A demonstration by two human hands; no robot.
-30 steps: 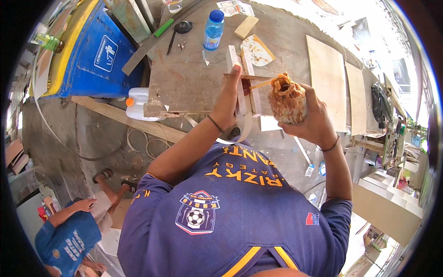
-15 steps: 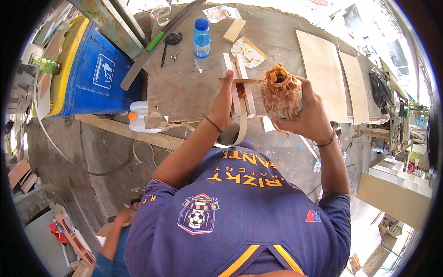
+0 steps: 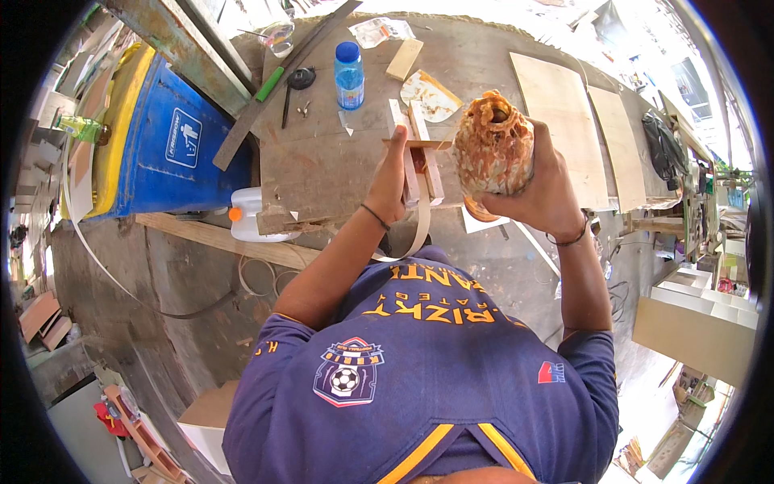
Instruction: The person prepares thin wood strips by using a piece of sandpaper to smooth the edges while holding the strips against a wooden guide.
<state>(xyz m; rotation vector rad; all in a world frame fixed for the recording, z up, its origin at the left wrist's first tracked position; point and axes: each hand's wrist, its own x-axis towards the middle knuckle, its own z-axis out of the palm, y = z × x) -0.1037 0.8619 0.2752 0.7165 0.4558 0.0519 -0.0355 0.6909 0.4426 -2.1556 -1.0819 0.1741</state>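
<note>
My right hand (image 3: 544,181) is wrapped around a glue-crusted bottle (image 3: 493,153), its ragged brown open mouth tilted up and away from me. Left of it, my left hand (image 3: 390,181) grips the side of a small wooden frame (image 3: 434,179), thumb along its edge. Two parallel wooden bars and a thin crosspiece (image 3: 435,145) make up this frame, which rests at the near table edge. Reddish-brown glue shows in the gap between the bars. From the frame's near end a pale thin strip (image 3: 422,230) curves down toward my shirt. My left fingers are mostly hidden.
On the worktable (image 3: 314,173) stand a blue-capped bottle (image 3: 349,77), a glue-stained scrap (image 3: 431,95), a wood block (image 3: 404,59) and a long green-marked metal bar (image 3: 242,129). Flat boards (image 3: 556,121) lie right. A blue bin (image 3: 181,133) and white jug (image 3: 256,216) stand left.
The glue-crusted bottle has tipped, showing more of its side, with my right hand turned around it. My left hand keeps its hold on the frame. Another person's arm at lower left has gone from view.
</note>
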